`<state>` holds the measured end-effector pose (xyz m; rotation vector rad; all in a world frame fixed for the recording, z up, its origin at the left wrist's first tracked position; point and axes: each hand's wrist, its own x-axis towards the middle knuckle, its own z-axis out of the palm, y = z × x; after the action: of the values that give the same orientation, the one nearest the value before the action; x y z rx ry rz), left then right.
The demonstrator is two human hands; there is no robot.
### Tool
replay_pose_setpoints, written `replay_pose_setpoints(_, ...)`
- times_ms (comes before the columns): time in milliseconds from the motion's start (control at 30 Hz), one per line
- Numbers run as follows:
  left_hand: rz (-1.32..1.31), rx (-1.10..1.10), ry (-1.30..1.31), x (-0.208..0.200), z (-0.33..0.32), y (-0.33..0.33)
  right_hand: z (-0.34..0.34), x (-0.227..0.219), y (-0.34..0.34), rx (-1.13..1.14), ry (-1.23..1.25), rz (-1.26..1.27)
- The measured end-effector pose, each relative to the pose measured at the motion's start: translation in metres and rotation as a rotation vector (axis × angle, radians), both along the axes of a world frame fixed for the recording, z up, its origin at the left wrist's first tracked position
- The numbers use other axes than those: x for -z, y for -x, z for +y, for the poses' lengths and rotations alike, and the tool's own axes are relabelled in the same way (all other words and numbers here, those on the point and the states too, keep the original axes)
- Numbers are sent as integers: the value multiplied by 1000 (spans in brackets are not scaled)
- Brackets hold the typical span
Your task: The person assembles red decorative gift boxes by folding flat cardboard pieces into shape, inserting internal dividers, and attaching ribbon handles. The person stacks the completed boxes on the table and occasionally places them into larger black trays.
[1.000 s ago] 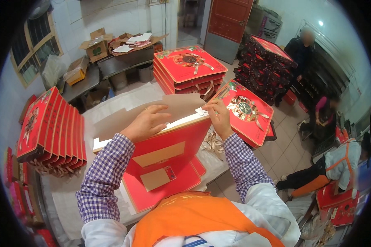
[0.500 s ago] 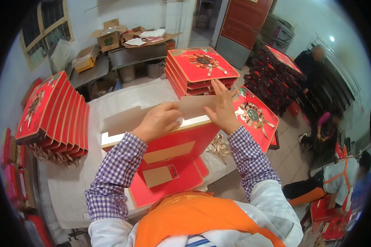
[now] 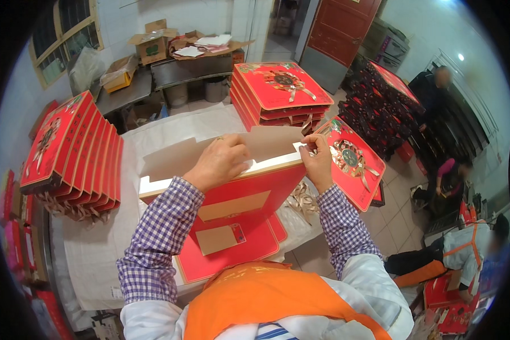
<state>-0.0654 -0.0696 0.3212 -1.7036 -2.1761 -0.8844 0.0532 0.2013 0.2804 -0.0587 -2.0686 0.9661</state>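
Note:
A red gift box stands on edge in front of me, its narrow side up. That side is open, and a grey-white cardboard flap rises behind it. My left hand is closed over the white inner edge near the middle of the opening. At the right corner, my right hand pinches a small white tab between thumb and fingers. Below the box lies a flat red panel with a tan card on it.
A row of red gift boxes leans at the left; another stack stands behind. A single red box lies to the right, beside a bundle of gold ribbons. Several people, one in an orange apron, are at the far right.
My right hand has gone from spread fingers against the flap to a pinch at the box's right corner. My left hand stays nearly in place on the edge.

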Motion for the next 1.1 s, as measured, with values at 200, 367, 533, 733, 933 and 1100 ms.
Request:
replay_pose_setpoints(200, 16, 3, -38, -1, 7, -8, 21, 14, 9, 105, 118, -90)
replay_pose_setpoints(367, -11, 8, -33, -8, -2, -11, -6, -20, 3, 225, -493, 113)
replay_pose_setpoints(533, -42, -6, -46, -6, 4, -10, -16, -33, -4, -158, -699, 10)
replay_pose_setpoints(733, -37, -56, -80, -4, -3, -10, -33, -50, 4, -450, -855, -84)
replay_pose_setpoints(933, 242, -185, -180, -22, -16, -23, -34, -42, 10, -506, -958, -305)
replay_pose_setpoints(1100, 384, -815, -681, -2, -109, -44, -43, -50, 3, -538, -887, -389)
